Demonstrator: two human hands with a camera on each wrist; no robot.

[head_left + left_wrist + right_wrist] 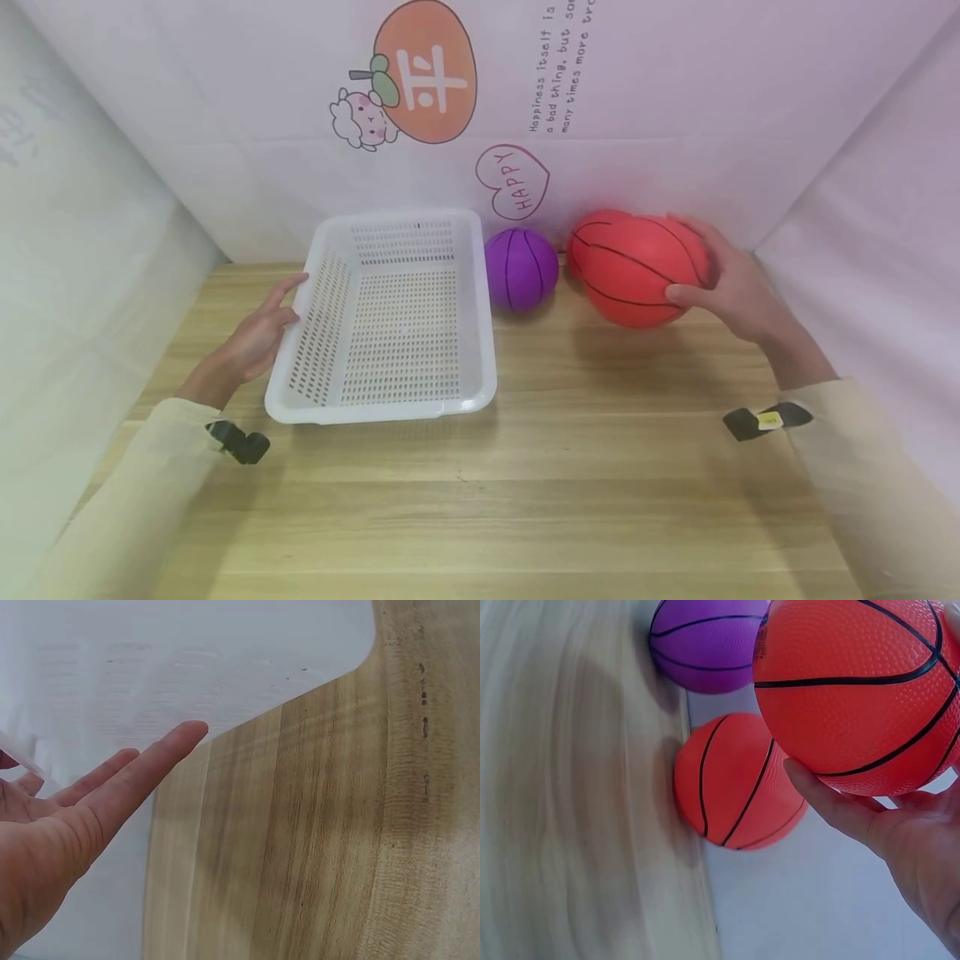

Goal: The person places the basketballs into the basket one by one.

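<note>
A white perforated plastic basket (487, 350) stands on the table's left half. My left hand (258, 342) pinches its left rim; in the left wrist view two fingers (142, 776) stretch out straight along the basket's outer wall (225, 645). With fingers and thumb spread around it, my right hand (738, 283) holds a red toy basketball (637, 271). Behind that ball rests a second red toy basketball (731, 780), mostly hidden in the head view but plain in the right wrist view. A purple toy basketball (521, 271) sits between the basket and the red balls.
The wooden table (480, 500) reaches back to a white printed cloth wall (637, 125), close behind the balls and basket. More white cloth hangs at the left (82, 200) and right (870, 225) sides.
</note>
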